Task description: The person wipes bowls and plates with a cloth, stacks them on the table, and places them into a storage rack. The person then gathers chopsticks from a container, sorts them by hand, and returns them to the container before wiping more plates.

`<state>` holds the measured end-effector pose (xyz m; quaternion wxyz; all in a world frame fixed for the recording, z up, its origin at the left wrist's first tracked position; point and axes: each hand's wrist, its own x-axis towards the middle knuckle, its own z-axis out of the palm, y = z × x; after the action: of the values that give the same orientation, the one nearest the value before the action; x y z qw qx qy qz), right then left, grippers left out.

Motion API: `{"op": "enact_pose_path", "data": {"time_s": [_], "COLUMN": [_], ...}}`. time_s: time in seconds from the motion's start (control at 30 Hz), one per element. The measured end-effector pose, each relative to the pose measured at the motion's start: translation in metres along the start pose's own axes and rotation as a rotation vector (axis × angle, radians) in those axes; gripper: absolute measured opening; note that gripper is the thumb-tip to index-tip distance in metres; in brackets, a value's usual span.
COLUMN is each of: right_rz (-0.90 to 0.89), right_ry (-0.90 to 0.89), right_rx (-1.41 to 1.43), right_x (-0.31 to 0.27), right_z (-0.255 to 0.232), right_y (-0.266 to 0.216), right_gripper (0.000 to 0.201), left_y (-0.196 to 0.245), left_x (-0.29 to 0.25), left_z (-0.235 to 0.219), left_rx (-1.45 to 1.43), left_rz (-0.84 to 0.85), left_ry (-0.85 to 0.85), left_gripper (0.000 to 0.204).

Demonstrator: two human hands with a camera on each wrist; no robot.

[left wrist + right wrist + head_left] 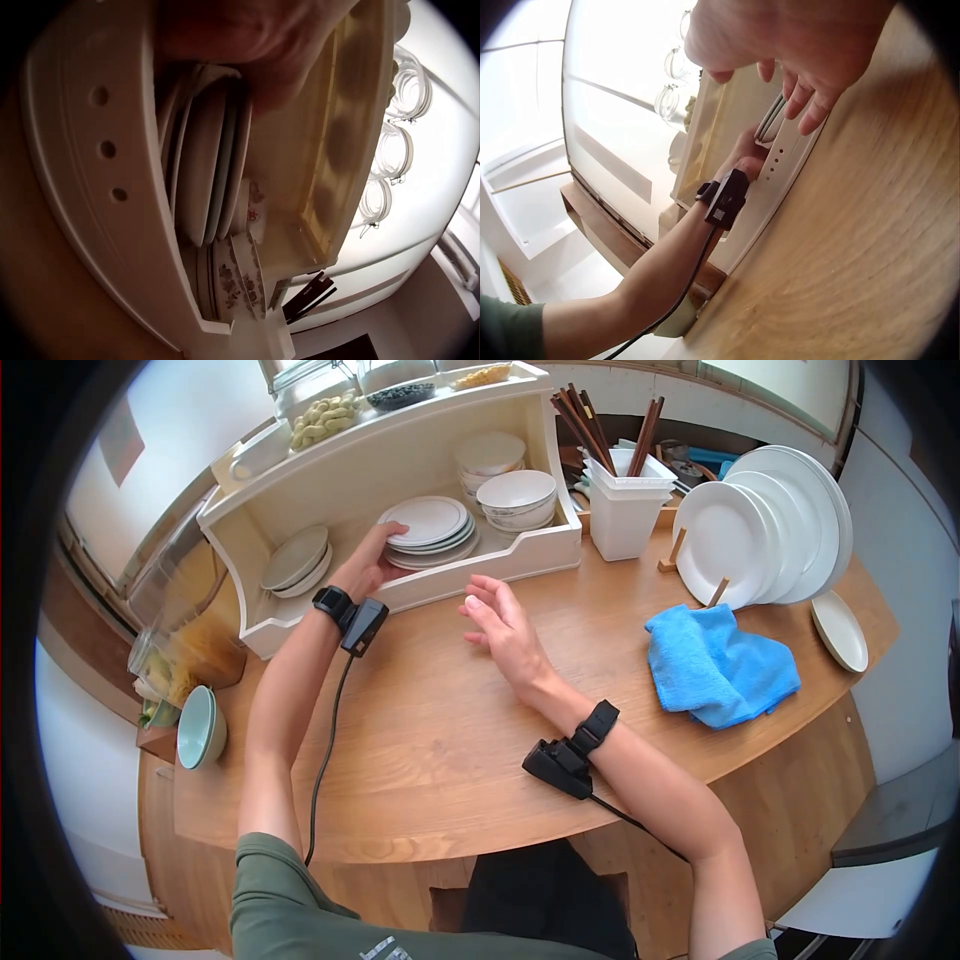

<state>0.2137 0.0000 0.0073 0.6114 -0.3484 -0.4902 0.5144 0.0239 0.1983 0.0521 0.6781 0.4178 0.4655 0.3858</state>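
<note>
My left hand [376,560] reaches into the cream shelf unit [300,480] and grips the left edge of a stack of small plates [428,522], thumb over the top rim and fingers lower down. In the left wrist view, the plates [204,165] are seen edge-on, and the hand hides their near end. My right hand [508,632] hovers over the wooden table [450,760] in front of the shelf, fingers loosely bent and holding nothing. White bowls [516,498] sit right of the plates, and grey-rimmed dishes [297,562] stand to their left.
A blue cloth [720,665] lies at the right, before large white plates [725,540] in a wooden rack. White holders [628,510] with chopsticks stand behind. An oval dish [840,632] is at the right edge, green bowls [202,728] at the left. Cables trail from both wrists.
</note>
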Motion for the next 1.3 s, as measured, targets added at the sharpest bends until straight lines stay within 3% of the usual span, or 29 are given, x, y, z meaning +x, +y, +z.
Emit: {"op": "enact_pose_path", "data": {"time_s": [0.13, 0.3, 0.4, 0.47, 0.7, 0.9, 1.03, 1.1, 1.13, 1.3], "right_rz": [-0.007, 0.042, -0.006, -0.010, 0.005, 0.024, 0.064, 0.094, 0.100, 0.117], "right_ry": [-0.020, -0.056, -0.034, -0.035, -0.059, -0.077, -0.076, -0.074, -0.080, -0.107], "right_rx": [-0.014, -0.025, -0.038, -0.040, -0.051, -0.050, -0.077, -0.077, -0.072, -0.120], "right_x": [0.000, -0.001, -0.001, -0.001, -0.001, -0.003, 0.000, -0.001, 0.000, 0.001], "right_z": [0.000, 0.000, 0.000, 0.000, 0.000, 0.001, -0.003, -0.004, -0.005, -0.007], "right_y": [0.001, -0.004, -0.002, -0.002, 0.000, -0.004, -0.001, -0.001, -0.004, -0.005], "right_gripper": [0.057, 0.050, 0.057, 0.057, 0.056, 0.054, 0.052, 0.050, 0.049, 0.047], "left_y": [0.008, 0.010, 0.014, 0.018, 0.015, 0.011, 0.003, -0.002, 0.008, 0.022], "left_x": [0.004, 0.009, 0.007, 0.001, 0.011, -0.006, 0.013, -0.006, -0.033, -0.107], "left_z": [-0.002, 0.000, 0.001, -0.001, -0.003, 0.005, -0.008, -0.013, 0.006, -0.023], "left_rx": [0.093, 0.194, 0.334, 0.653, 0.740, 0.695, 0.731, 0.690, 0.709, 0.667], "left_rz": [-0.054, -0.042, -0.071, -0.019, -0.054, 0.054, 0.066, 0.208, 0.122, 0.378], "left_ry": [-0.039, 0.027, 0.094, 0.125, 0.095, 0.031, -0.005, 0.010, 0.109, 0.280], "left_gripper": [0.043, 0.042, 0.040, 0.040, 0.045, 0.045, 0.054, 0.074, 0.079, 0.060]}}
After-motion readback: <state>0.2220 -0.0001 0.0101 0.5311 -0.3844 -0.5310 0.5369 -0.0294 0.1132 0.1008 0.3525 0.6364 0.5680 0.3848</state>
